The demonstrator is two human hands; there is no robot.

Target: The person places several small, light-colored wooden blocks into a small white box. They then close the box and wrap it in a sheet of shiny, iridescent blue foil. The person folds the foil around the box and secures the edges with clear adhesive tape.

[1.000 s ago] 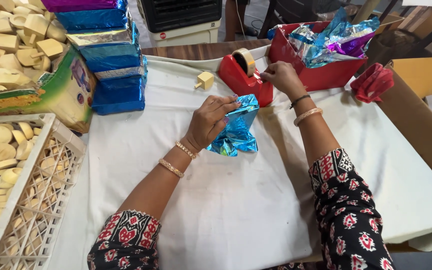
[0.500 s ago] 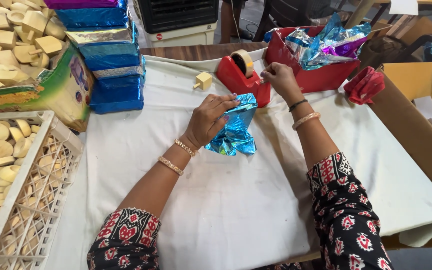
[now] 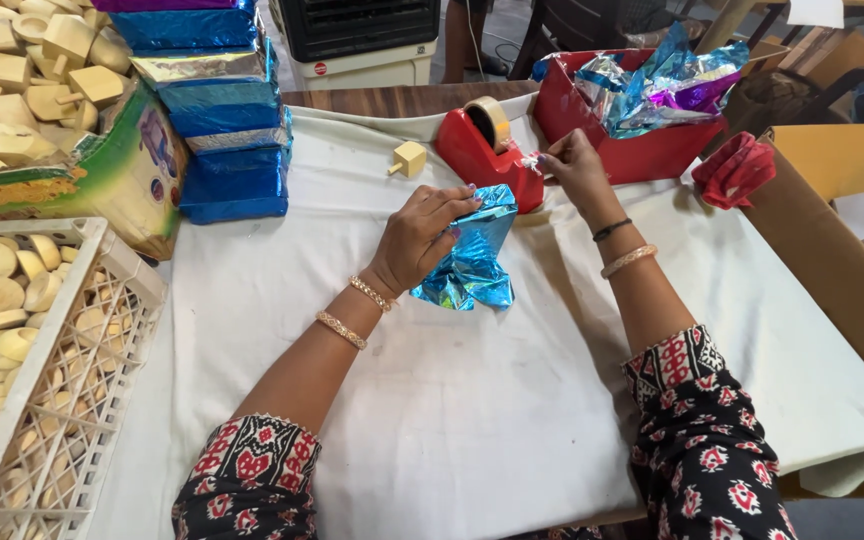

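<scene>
My left hand [image 3: 424,236] presses down on a bundle wrapped in shiny blue foil [image 3: 472,262] on the white cloth. My right hand [image 3: 572,170] is at the front of the red tape dispenser [image 3: 482,155], fingertips pinched on the end of the clear tape [image 3: 530,162]. The tape roll [image 3: 493,121] sits on top of the dispenser. A small wooden block with a peg [image 3: 407,159] lies to the dispenser's left.
A red tray [image 3: 652,150] of crumpled foil wrappers stands behind. Stacked blue foil sheets [image 3: 222,130] and a box of wooden pieces [image 3: 32,90] are far left. A white crate [image 3: 62,370] of round wooden discs sits near left. Cardboard boxes [image 3: 842,190] and a red cloth [image 3: 732,170] lie right.
My right hand has stayed at the dispenser's front and taken the tape end between its fingertips. The left hand keeps holding the blue foil bundle in place.
</scene>
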